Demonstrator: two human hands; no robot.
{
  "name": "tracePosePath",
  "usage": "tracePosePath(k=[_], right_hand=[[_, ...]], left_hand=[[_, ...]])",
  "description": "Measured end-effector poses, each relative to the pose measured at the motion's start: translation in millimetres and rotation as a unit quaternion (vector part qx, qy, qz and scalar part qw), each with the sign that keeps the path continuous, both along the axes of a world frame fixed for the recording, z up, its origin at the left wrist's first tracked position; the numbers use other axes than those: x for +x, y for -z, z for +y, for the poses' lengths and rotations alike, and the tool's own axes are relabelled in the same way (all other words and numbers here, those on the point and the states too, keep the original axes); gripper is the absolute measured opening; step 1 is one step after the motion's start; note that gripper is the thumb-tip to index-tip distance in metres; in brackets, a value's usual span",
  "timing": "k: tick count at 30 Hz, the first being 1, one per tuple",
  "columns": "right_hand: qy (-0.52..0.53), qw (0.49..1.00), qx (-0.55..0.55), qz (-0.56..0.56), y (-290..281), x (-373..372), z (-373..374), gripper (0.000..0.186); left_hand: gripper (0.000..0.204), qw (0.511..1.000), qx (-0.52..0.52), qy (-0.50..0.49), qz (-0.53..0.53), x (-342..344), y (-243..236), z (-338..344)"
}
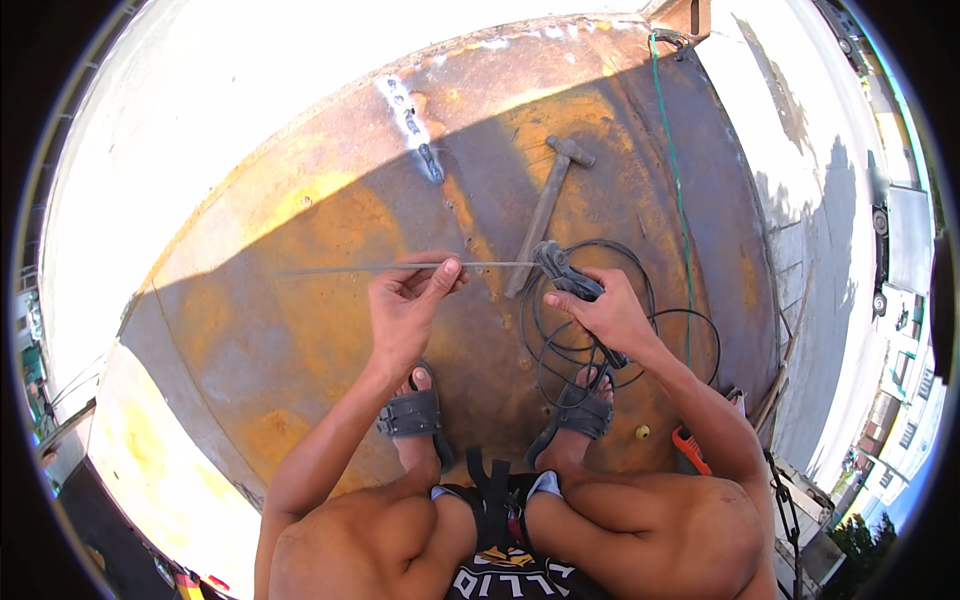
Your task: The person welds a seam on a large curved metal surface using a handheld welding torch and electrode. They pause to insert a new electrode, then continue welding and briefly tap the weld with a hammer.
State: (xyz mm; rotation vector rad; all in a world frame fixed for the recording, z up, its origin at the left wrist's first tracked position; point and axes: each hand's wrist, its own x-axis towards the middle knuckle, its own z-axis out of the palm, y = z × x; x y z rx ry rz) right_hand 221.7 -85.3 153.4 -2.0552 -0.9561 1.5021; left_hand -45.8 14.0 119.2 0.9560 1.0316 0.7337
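My left hand [410, 310] pinches a thin grey welding rod [340, 270] that lies level above the rusty steel plate [230, 360]. My right hand [610, 315] grips a black electrode holder [556, 262], whose jaw is at the rod's right end; I cannot tell whether it clamps the rod. Coils of black cable [712, 325] lie under and around the right hand. A steel hammer [553, 180] rests on the plate beyond my hands, its head toward the far side. A short welded seam [415, 125] with whitish edges runs near the plate's far edge.
A green line [668, 125] runs along the plate's right side. An orange object [690, 448] and a small yellowish item [643, 432] lie by my right knee, with a black chain [788, 510] beside it. The curved plate edge drops to pale pavement [820, 250], where vehicles [895, 240] stand.
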Motion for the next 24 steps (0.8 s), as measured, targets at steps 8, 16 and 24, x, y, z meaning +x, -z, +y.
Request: tracePosePath(k=[8,16,24], right_hand=[[-0.03,0.999,-0.001,-0.016,2.9,-4.0,1.5,0.045],[-0.063,0.997,0.014,-0.048,3.6,-3.2,1.7,0.052],[-0.158,0.985,0.035,-0.067,-6.4,-4.2,-1.7,0.073]], left_hand=[[0.027,1.0,0.001,0.015,0.009,-1.9,4.9,0.4],[0.028,1.0,-0.008,0.016,0.009,-4.0,10.5,2.0],[0.029,0.98,-0.188,-0.011,-0.061,-16.4,21.3,8.2]])
